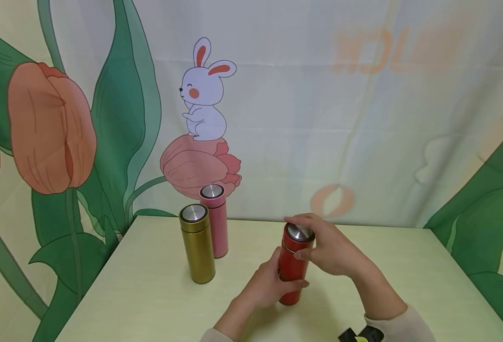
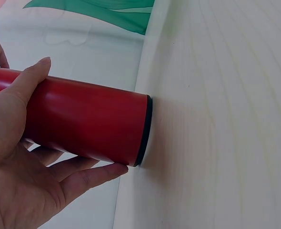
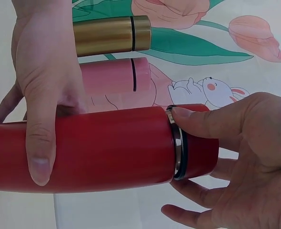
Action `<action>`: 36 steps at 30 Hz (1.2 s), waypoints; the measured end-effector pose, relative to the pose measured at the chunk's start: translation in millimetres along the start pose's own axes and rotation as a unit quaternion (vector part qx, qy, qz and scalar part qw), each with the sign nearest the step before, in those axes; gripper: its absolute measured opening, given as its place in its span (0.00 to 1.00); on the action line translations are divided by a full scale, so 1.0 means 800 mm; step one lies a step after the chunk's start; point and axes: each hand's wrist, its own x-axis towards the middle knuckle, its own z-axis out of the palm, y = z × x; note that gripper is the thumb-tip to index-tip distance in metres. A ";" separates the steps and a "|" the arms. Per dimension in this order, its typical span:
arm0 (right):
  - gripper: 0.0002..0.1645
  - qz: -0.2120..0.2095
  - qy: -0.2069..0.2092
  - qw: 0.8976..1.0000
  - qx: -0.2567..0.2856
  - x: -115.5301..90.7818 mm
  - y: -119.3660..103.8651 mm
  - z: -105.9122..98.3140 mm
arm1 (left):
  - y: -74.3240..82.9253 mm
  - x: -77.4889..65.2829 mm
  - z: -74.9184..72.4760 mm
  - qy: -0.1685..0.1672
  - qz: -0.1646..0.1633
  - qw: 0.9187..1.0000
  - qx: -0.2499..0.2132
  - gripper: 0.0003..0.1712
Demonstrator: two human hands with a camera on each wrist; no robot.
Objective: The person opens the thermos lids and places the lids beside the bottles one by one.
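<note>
A red vacuum flask (image 1: 293, 266) stands nearly upright over the table, its black base rim right at the tabletop in the left wrist view. My left hand (image 1: 266, 283) grips the lower body, thumb across one side and fingers round the other. Up at the top, my right hand (image 1: 331, 247) holds the red lid (image 3: 202, 143) between thumb and fingers. A silver ring (image 3: 177, 148) shows in a narrow gap between lid and body. The lid's steel top (image 1: 299, 232) faces up in the head view, partly covered by the right hand.
To the left on the pale table (image 1: 148, 304) stand a gold flask (image 1: 200, 254) and, just behind it, a pink flask (image 1: 219, 228), both with lids on. A fabric backdrop (image 1: 277, 118) printed with tulips and a rabbit hangs behind the table's far edge.
</note>
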 end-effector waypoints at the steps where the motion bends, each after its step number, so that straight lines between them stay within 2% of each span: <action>1: 0.42 -0.002 0.001 1.000 -0.001 0.000 0.000 0.000 | 0.000 0.000 0.000 0.000 0.000 1.000 0.001 0.44; 16: 0.41 -0.014 0.018 1.000 -0.014 0.000 -0.004 -0.003 | -0.001 0.000 0.002 0.001 -0.001 1.000 0.001 0.44; 24: 0.43 -0.011 0.032 0.999 0.024 -0.001 0.002 -0.006 | -0.001 0.000 0.001 0.003 -0.004 1.000 0.001 0.45; 36: 0.44 -0.004 0.067 0.995 0.074 -0.014 0.028 -0.014 | -0.001 0.002 0.002 -0.001 -0.009 1.000 -0.004 0.45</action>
